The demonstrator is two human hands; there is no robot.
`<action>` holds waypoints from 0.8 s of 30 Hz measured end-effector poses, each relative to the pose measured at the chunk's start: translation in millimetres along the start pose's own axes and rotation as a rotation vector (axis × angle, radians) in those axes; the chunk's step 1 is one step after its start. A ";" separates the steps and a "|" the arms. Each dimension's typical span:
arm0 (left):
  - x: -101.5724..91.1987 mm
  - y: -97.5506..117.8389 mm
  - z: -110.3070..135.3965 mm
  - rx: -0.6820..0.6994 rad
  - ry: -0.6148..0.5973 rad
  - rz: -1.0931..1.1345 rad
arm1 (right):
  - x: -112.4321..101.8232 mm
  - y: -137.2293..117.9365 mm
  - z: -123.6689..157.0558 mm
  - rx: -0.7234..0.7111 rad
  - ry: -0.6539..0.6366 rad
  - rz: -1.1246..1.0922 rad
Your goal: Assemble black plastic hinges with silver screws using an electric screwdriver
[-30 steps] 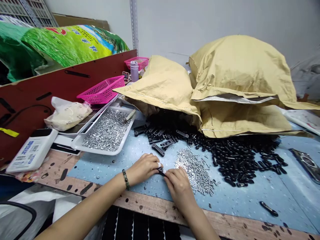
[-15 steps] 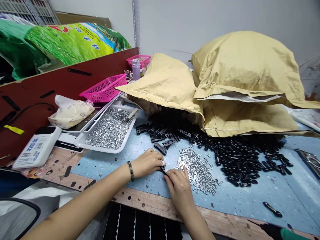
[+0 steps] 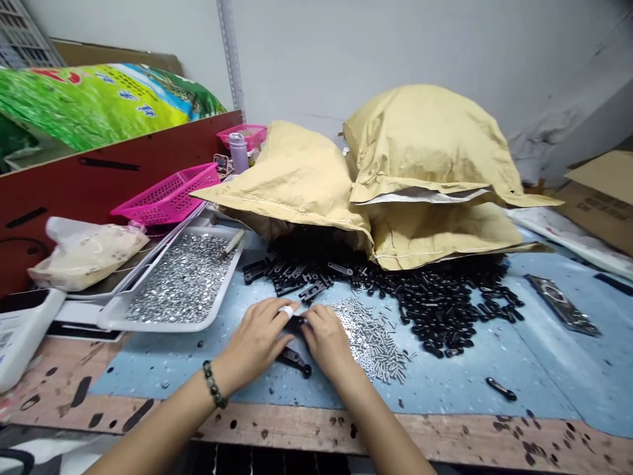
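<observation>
Now the left hand [image 3: 256, 343] nears a plastic-looking link [image 3: 295, 361].

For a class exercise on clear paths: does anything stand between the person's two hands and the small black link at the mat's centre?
Nothing visible does: the left hand and right hand meet directly on the small black link, which they largely hide.
</observation>
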State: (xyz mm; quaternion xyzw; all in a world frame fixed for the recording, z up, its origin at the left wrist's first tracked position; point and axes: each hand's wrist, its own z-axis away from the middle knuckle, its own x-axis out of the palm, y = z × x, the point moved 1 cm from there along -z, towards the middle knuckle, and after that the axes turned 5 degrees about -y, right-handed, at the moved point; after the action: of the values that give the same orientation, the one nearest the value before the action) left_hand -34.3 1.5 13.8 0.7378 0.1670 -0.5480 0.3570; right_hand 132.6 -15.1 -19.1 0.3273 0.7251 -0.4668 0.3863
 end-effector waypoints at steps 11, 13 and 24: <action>21.6 -2.0 -57.8 -0.128 -0.224 0.209 | -67.0 138.9 -10.5 0.556 0.219 0.091; 25.9 -6.7 -63.3 -0.154 -0.218 0.246 | -65.8 132.2 -8.4 0.521 0.212 0.043; 12.7 17.9 -47.2 -0.030 -0.149 0.289 | -58.6 23.6 9.0 -0.006 0.086 -0.484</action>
State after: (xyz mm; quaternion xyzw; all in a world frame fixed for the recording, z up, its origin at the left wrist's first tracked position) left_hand 14.0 20.8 15.0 0.7062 0.0404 -0.5416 0.4543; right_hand 183.1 -21.8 19.3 0.1621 0.7996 -0.5293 0.2330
